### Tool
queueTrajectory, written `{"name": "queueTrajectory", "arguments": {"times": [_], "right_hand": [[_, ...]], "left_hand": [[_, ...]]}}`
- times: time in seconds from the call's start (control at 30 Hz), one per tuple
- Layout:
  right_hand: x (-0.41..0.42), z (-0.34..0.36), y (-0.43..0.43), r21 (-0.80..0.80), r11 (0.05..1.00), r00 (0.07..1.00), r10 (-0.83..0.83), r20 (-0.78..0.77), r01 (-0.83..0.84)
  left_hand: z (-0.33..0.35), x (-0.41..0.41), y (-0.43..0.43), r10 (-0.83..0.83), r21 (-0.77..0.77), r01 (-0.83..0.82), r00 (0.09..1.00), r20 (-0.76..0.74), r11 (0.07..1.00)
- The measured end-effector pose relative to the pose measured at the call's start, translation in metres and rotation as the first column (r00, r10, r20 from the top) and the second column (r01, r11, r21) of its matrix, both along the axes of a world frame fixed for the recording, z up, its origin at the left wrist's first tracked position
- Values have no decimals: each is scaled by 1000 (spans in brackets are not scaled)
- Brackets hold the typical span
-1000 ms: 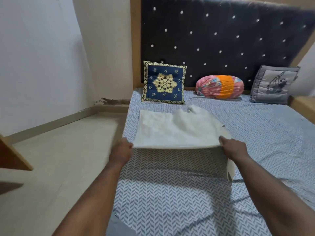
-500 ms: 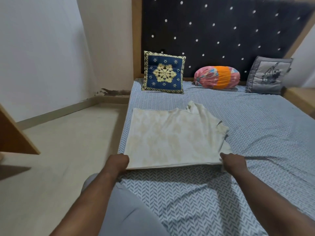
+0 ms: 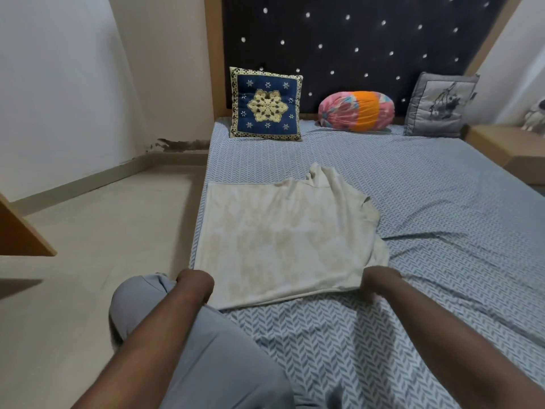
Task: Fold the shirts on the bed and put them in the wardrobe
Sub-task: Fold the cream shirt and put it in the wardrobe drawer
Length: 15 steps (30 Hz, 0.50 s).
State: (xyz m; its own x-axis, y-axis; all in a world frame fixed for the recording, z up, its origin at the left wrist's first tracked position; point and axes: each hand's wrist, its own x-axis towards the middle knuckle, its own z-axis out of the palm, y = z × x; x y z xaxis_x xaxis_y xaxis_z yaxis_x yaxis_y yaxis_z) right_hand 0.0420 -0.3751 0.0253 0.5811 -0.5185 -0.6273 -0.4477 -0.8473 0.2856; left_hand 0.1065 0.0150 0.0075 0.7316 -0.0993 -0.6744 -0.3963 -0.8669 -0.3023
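The cream, faintly patterned fabric shirt (image 3: 283, 240) is now lying flat near the left edge of the grey herringbone-sheeted bed (image 3: 413, 202), no longer lifted, while my left hand (image 3: 196, 283) and right hand (image 3: 379, 280) are pinching its near corners, probably readying the next fold.

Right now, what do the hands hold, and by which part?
The shirt, by its near edge: the left hand grips the near left corner, the right hand the near right corner.

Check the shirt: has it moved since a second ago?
Yes. The shirt has dropped flat onto the bed and come toward the person, away from the blue cushion. The left hand and right hand grip its near edge.
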Motion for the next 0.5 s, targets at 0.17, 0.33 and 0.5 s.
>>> {"name": "queueTrajectory", "arguments": {"times": [0.17,0.33,0.5], "right_hand": [[1,-16,-41,440,820,776,-530,343,366],[-20,-38,-59,397,813,691,-575,437,426],[-6,-59,-55,510,717,582,-691,430,475]], "left_hand": [[7,18,-26,98,-271,-74,992,75,960],[-4,20,-61,68,-432,-82,996,-50,898],[-18,2,-62,-108,-157,114,993,44,981]]}}
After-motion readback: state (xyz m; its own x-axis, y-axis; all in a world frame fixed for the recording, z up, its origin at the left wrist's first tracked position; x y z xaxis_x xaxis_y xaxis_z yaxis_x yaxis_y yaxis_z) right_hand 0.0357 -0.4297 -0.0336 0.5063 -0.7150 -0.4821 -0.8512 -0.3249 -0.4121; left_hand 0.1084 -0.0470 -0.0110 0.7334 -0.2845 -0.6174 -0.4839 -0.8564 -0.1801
